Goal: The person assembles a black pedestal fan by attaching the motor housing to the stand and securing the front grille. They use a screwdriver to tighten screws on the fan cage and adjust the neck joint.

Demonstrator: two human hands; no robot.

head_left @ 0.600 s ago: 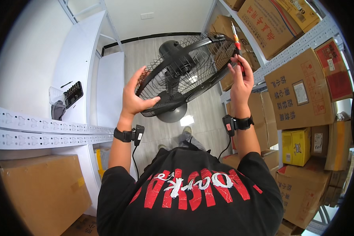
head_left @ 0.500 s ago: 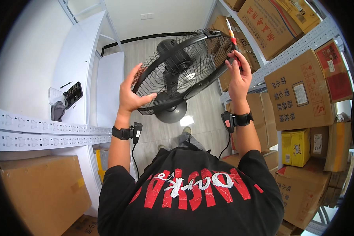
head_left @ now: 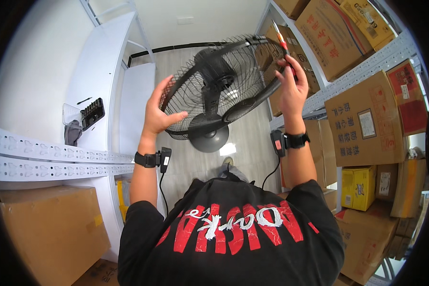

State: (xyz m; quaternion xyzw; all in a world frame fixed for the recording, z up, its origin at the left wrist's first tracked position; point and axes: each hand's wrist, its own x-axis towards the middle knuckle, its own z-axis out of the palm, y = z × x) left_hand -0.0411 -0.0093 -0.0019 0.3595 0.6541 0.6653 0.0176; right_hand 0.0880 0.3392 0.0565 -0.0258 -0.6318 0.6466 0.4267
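A black stand fan [head_left: 213, 78] with a wire guard rises from a round base [head_left: 209, 139] on the floor, its head tilted toward me. My left hand [head_left: 159, 112] straddles the guard's left rim, thumb over the near side and fingers along the outer edge. Beside the right rim, my right hand [head_left: 293, 93] is closed round a screwdriver [head_left: 283, 44] with a red and black handle, its metal tip pointing up and away. Whether those right fingers also touch the rim, I cannot tell. The guard looks slightly blurred.
On the left white shelf [head_left: 100, 52] lie an open black bit case [head_left: 93, 113] and a grey cloth [head_left: 72, 132]. A large carton [head_left: 52, 229] sits below it. Right-hand shelves hold several cartons [head_left: 367, 121] and a yellow box [head_left: 357, 188]. My shoe [head_left: 228, 161] is near the fan base.
The view has shifted slightly. My right hand has edged a little to the right with the screwdriver, whose tip leans a bit more left. My left hand stays at the guard's left rim.
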